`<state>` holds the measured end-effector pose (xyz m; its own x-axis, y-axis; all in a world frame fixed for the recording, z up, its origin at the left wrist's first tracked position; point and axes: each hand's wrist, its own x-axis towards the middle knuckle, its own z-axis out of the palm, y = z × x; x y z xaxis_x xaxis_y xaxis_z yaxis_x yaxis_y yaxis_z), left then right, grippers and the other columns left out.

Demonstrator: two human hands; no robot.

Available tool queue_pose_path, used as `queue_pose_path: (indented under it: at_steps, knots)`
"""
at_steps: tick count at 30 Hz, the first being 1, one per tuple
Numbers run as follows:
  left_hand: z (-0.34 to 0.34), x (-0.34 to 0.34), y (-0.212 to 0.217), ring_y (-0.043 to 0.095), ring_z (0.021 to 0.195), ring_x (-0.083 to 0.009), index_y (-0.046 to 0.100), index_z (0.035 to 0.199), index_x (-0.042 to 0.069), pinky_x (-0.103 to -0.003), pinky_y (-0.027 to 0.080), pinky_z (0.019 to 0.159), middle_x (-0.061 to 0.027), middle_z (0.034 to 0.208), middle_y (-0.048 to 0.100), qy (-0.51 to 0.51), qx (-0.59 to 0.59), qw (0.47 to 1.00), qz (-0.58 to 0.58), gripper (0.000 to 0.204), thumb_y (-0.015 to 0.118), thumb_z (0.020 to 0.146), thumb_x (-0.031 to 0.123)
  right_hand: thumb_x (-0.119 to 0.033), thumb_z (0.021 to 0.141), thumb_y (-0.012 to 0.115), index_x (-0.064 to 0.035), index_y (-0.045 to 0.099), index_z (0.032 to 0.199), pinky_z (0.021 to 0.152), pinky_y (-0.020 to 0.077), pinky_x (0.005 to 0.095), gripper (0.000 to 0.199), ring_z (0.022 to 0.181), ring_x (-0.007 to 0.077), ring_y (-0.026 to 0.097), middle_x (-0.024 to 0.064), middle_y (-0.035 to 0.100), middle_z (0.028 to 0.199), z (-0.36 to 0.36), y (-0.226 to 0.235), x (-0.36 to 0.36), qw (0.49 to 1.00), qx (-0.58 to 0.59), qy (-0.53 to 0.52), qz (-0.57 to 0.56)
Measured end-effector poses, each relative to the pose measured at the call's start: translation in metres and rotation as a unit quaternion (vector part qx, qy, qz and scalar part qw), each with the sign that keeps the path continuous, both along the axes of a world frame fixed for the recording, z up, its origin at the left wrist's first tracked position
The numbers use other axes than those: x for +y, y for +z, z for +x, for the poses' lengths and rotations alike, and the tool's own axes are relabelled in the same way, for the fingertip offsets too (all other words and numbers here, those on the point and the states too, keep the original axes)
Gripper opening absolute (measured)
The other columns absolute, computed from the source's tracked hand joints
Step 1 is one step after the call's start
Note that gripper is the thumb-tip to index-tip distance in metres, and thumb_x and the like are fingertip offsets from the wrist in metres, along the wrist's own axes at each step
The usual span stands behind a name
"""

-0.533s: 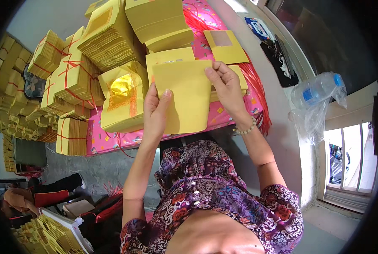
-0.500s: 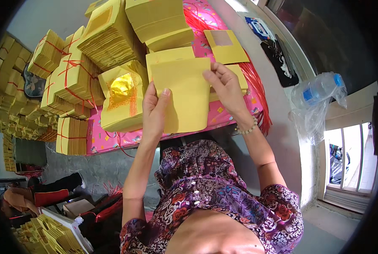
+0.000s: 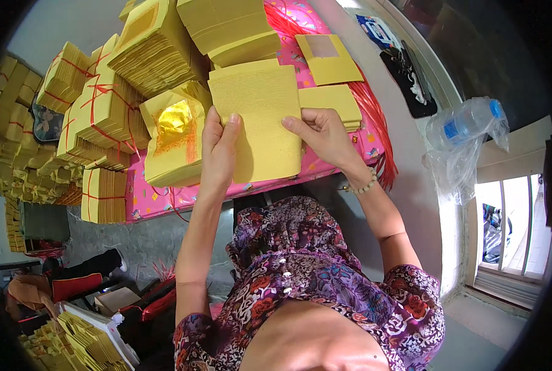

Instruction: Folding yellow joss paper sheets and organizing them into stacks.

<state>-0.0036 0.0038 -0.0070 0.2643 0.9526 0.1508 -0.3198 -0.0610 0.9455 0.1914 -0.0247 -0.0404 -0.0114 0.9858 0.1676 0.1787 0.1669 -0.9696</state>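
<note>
A yellow paper sheaf (image 3: 265, 117) is held up between my hands over the table's near edge. Its front face looks finely ribbed, and its top edge shows more than one layer. Along the left edge my left hand (image 3: 222, 145) grips it, thumb in front and fingers behind. My right hand (image 3: 326, 136) pinches the right edge, thumb on the front face, the fingers partly curled behind. To the left lies a pile of yellow paper (image 3: 158, 167) topped with a gold foil square (image 3: 177, 119). Beyond my right hand sits another low stack of yellow paper (image 3: 334, 102).
A pink patterned cover (image 3: 164, 207) lies on the table. Tall yellow paper stacks (image 3: 226, 25) and red-tied bundles (image 3: 106, 117) crowd the back and left. Red strands (image 3: 372, 120) run along the right edge. A plastic bottle (image 3: 464, 127) stands by the window ledge.
My right hand has slid from the sheaf's top right corner down its right edge. The face toward me was smooth and now looks ribbed. My left hand keeps its grip.
</note>
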Motion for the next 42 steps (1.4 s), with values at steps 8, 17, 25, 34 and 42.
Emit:
queue_pose_path:
  at_steps: [8,17,25,34,42]
  knots:
    - [0.001,0.004,0.003,0.054,0.106,-0.0136,0.043,0.124,0.0,-0.028,0.042,0.091,-0.0092,0.118,0.056,-0.006,-0.02,1.0,-0.023,0.03,0.043,0.096,0.01,-0.029,0.087,0.065,0.0005,0.064,0.07,0.045,0.0307,0.0209,0.034,0.055,-0.0009,0.039,-0.008,0.05,0.06,-0.01,0.01,-0.007,0.995,0.095,0.023,-0.024]
    - [0.003,0.018,0.002,0.055,0.107,-0.0164,0.043,0.127,0.001,-0.03,0.043,0.093,-0.0096,0.119,0.056,-0.019,-0.044,0.995,-0.089,0.033,0.044,0.095,0.009,-0.032,0.088,0.064,0.0014,0.068,0.076,0.044,0.0286,0.0219,0.036,0.051,0.0003,0.04,-0.0063,0.05,0.057,-0.005,0.011,-0.008,0.997,0.034,0.03,-0.068]
    - [0.002,0.027,0.001,0.056,0.106,-0.0172,0.044,0.124,0.0,-0.031,0.044,0.091,-0.0103,0.116,0.056,-0.007,-0.049,0.993,-0.104,0.031,0.045,0.094,0.008,-0.038,0.089,0.06,0.0007,0.065,0.072,0.046,0.0477,0.02,0.042,0.055,0.0044,0.056,-0.0022,0.055,0.058,-0.006,0.019,-0.01,0.989,0.046,0.04,-0.134]
    - [0.006,0.024,0.003,0.057,0.102,-0.0158,0.044,0.123,0.001,-0.03,0.046,0.088,-0.0101,0.114,0.058,0.047,-0.058,0.995,-0.063,0.029,0.045,0.096,0.01,-0.041,0.093,0.052,0.0008,0.062,0.078,0.048,0.05,0.0215,0.045,0.058,0.0079,0.06,0.0041,0.062,0.066,-0.007,0.018,-0.017,0.989,0.055,0.039,-0.129]
    - [0.006,0.02,0.007,0.055,0.095,-0.0102,0.046,0.12,0.002,-0.026,0.044,0.084,-0.007,0.11,0.058,0.109,-0.024,0.993,0.023,0.025,0.046,0.096,0.012,-0.038,0.095,0.048,0.0021,0.061,0.087,0.049,0.0514,0.0236,0.042,0.059,0.0086,0.059,0.0058,0.064,0.076,-0.003,0.012,-0.02,0.989,0.058,0.055,-0.121]
